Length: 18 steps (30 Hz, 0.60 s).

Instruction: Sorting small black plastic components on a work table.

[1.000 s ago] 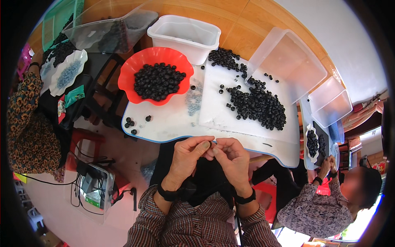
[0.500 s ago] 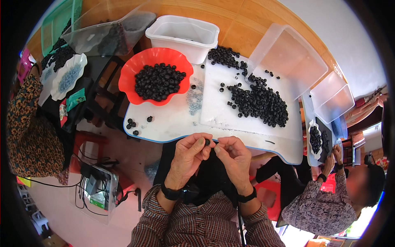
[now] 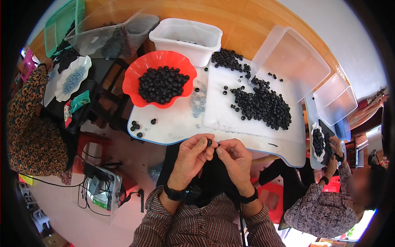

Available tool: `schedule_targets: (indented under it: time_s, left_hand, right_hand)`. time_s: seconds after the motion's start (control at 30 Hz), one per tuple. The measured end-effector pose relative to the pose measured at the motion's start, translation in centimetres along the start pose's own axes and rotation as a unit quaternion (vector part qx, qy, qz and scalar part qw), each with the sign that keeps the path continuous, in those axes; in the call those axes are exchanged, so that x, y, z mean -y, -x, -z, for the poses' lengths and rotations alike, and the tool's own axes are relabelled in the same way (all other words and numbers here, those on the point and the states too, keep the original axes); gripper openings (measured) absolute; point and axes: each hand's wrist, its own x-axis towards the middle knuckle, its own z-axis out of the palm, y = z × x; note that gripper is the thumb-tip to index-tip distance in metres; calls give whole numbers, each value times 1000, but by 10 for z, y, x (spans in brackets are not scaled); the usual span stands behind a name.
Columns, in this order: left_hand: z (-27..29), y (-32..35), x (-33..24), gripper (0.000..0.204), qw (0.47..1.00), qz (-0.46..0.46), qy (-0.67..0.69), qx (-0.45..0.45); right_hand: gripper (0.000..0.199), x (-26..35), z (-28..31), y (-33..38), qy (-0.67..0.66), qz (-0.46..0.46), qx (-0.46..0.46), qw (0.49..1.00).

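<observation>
Just in front of the table edge, my left hand [image 3: 190, 158] pinches a small round black piece [image 3: 209, 142] between thumb and fingers. Close beside it, my right hand [image 3: 235, 160] is closed in a pinch, with a tiny dark bit at its fingertips that is too small to name. Beyond my hands lies a heap of matching black pieces [image 3: 263, 105] on a white board [image 3: 218, 115]. To its left, a red scalloped bowl [image 3: 131, 78] holds many more. Small clear-bluish bits [image 3: 198, 103] are scattered between bowl and board.
Behind the bowl stands a white tub [image 3: 187, 46]; a clear plastic bin [image 3: 294, 61] lies tilted at the back right. Several loose black pieces sit at the table's left corner. Co-workers sit on both sides. A clear box with cables [image 3: 96, 191] is on the lower left.
The whole view has shifted slightly, the table sitting a little lower and farther right. My hands keep the same pinch, and the tiny dark bit at my right fingertips shows more clearly.
</observation>
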Motion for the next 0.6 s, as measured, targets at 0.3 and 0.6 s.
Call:
schedule_targets:
  time_s: [0.3, 0.6]
  left_hand:
    - [-16, -7, -29, 23, 953, -103, -243, -151]
    - [-24, -60, -86, 34, 880, -248, -311, -259]
  right_hand:
    - [16, -11, 6, -1, 50, 0, 18, 999]
    - [11, -9, -5, -9, 161, 50, 39, 985]
